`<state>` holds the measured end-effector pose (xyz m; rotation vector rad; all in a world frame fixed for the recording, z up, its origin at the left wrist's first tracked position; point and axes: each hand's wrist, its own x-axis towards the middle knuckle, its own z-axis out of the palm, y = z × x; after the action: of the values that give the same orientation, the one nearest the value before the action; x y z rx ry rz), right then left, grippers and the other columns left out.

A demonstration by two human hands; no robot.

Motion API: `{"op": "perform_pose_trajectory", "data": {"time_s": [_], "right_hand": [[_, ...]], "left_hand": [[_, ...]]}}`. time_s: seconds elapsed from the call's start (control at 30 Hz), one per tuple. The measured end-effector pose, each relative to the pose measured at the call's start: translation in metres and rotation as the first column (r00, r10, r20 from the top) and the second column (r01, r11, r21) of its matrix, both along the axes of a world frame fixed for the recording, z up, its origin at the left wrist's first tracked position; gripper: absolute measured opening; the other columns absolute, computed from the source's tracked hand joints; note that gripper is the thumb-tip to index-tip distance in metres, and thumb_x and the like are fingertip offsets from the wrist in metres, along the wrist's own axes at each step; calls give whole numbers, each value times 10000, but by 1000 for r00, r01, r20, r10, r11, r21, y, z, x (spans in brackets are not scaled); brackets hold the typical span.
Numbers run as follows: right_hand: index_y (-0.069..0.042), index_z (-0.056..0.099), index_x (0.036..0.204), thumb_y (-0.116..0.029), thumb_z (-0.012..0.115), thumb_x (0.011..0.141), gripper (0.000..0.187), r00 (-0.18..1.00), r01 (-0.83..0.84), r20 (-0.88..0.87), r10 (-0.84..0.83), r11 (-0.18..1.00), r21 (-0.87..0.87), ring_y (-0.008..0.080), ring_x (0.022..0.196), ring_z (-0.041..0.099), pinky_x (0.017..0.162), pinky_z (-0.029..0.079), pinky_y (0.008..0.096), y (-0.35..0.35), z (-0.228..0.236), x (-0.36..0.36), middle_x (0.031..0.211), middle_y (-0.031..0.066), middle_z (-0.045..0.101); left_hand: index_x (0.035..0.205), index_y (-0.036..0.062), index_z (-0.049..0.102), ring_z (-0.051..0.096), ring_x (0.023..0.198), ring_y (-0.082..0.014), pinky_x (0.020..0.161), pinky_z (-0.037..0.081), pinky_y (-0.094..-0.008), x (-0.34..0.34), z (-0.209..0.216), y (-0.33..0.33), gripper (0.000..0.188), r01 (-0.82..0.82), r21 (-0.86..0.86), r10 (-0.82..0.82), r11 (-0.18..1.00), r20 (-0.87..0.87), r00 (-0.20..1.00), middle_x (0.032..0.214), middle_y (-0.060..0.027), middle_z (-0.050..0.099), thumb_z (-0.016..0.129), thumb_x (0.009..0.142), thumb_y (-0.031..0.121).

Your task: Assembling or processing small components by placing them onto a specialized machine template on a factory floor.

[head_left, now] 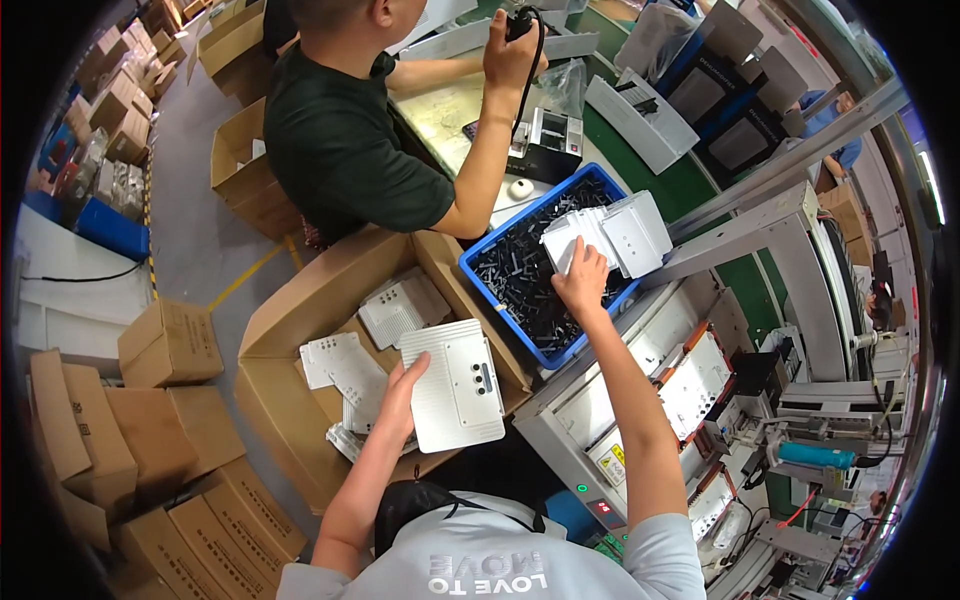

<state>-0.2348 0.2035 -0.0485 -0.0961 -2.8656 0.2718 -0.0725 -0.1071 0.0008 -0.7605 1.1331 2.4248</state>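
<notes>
My left hand point(402, 398) grips a white rectangular metal panel point(455, 385) by its left edge, thumb on top. This panel has fine ribs on one side and a few dark round fittings near its right edge. It is held above an open cardboard box point(290, 300) with more white ribbed panels point(345, 365) inside. My right hand point(583, 280) reaches forward with fingers stretched over a stack of white panels point(637, 232), touching the nearest ones. That stack rests across the right side of a blue bin point(500, 305) full of small black parts.
A co-worker in a dark shirt point(350, 140) stands ahead at a bench, lifting a dark cabled tool point(522, 22). Machinery with a metal frame point(740, 235) stands to my right. Several cardboard cartons point(170, 345) are stacked at left. A white mouse point(521, 188) lies beside the bin.
</notes>
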Motion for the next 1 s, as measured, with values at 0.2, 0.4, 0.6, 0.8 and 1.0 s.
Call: {"op": "perform_pose_trajectory", "data": {"time_s": [0.2, 0.4, 0.6, 0.8, 1.0], "right_hand": [[-31, 346, 1389, -224, 709, 622, 871, 991, -114, 64, 121, 988, -104, 390, 1088, 460, 932, 386, 472, 10, 15, 23, 1236, 216, 477], [-35, 335, 1405, -170, 693, 619, 874, 947, -319, -28, 319, 934, -163, 386, 1130, 446, 972, 372, 448, 11, 75, 74, 1275, 211, 462], [-54, 340, 1416, -37, 703, 613, 881, 513, -775, 48, 857, 487, -403, 325, 1273, 414, 1073, 325, 445, -17, 168, 180, 1350, 159, 448], [-4, 353, 1397, -52, 525, 814, 610, 351, -914, 219, 910, 384, -132, 283, 1288, 421, 1077, 348, 442, -15, 196, 266, 1395, 137, 427], [19, 353, 1378, -60, 457, 853, 541, 356, -906, 230, 906, 395, -154, 294, 1325, 382, 1113, 304, 430, 9, 192, 307, 1429, 157, 382]], "left_hand": [[1242, -12, 496, 604, 1000, -175, 859, 495, -296, -2, 5, 13, 406, 112, 11, -111, 994, -65, 992, 1121, -106, 609, 597, 933, 232], [1246, -7, 493, 614, 990, -177, 851, 504, -299, -2, 14, 27, 421, 212, 5, -210, 977, -94, 973, 1109, -109, 615, 616, 922, 231], [1267, -20, 493, 579, 1032, -142, 877, 482, -266, -8, 30, 39, 480, 599, -124, -610, 791, -229, 758, 1144, -93, 610, 635, 907, 264], [1300, -21, 486, 553, 1071, -128, 899, 469, -266, 5, 79, 84, 487, 821, -205, -841, 533, -239, 486, 1206, -90, 590, 625, 914, 239], [1342, -19, 449, 541, 1072, -116, 901, 466, -268, 32, 94, 122, 514, 876, -247, -898, 414, -266, 350, 1213, -90, 578, 615, 922, 226]]}}
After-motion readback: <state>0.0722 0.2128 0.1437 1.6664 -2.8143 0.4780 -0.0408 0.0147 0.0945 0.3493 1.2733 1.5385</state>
